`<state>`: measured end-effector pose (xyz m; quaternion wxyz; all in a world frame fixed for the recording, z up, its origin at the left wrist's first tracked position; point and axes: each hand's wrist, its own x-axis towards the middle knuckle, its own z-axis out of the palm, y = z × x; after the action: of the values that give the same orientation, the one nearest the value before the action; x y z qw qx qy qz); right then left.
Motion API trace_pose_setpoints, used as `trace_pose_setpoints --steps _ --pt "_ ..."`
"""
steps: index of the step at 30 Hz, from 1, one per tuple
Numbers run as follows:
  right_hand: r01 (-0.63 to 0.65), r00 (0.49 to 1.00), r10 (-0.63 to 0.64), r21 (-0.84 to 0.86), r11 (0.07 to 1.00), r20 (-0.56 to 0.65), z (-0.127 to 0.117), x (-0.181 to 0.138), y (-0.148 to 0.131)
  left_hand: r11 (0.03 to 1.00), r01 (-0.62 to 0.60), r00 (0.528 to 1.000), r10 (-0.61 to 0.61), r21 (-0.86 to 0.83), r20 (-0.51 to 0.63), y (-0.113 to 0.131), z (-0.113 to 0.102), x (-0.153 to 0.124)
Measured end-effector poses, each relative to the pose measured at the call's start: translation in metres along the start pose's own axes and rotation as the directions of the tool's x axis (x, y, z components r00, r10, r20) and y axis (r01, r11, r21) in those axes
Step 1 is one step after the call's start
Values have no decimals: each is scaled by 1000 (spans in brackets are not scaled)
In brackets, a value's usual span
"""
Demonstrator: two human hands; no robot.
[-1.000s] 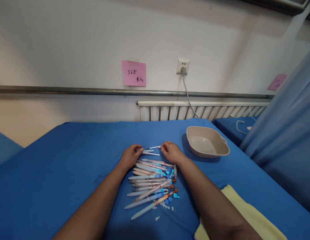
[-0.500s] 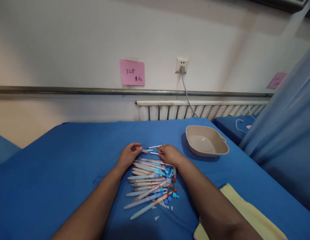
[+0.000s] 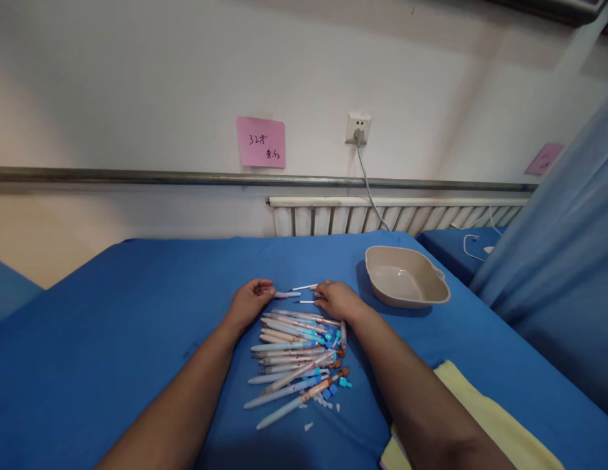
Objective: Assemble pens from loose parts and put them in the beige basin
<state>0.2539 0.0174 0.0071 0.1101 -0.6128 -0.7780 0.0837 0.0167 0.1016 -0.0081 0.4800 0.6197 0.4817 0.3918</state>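
Note:
My left hand (image 3: 252,304) is closed, its fingertips pinching a pale pen barrel (image 3: 288,295) that points right. Opposite it, my right hand (image 3: 339,299) has its fingers bent together. Two thin white pen refills with dark tips, an upper one (image 3: 304,287) and a lower one (image 3: 305,301), stick out leftward from its fingertips. Part of what the right fingers hold is hidden. Just below both hands lies a pile of pastel pens (image 3: 288,359), mostly side by side. Blue caps (image 3: 328,393) and small white pieces (image 3: 323,403) are scattered at its lower right.
A beige plastic basin (image 3: 406,277) stands right of my hands on the blue-covered bed (image 3: 151,313). A folded yellow cloth (image 3: 484,418) lies partly under my right forearm. Behind are a radiator (image 3: 328,222), a metal rail (image 3: 186,178) and a plugged-in cable (image 3: 367,179).
My left hand has drawn slightly left, and the pale barrel now lies more level. The lower refill's tip and the barrel are more clearly apart. My right hand has barely moved.

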Motion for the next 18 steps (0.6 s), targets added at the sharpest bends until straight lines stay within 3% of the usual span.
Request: trace_pose_setpoints --steps 8,18 --pt "-14 994 17 29 999 -108 -1 -1 0 999 5 994 -9 41 105 7 3 -5" --pt "-310 941 310 21 950 -134 -12 -16 -5 974 -153 985 136 168 109 -5 2 -3"
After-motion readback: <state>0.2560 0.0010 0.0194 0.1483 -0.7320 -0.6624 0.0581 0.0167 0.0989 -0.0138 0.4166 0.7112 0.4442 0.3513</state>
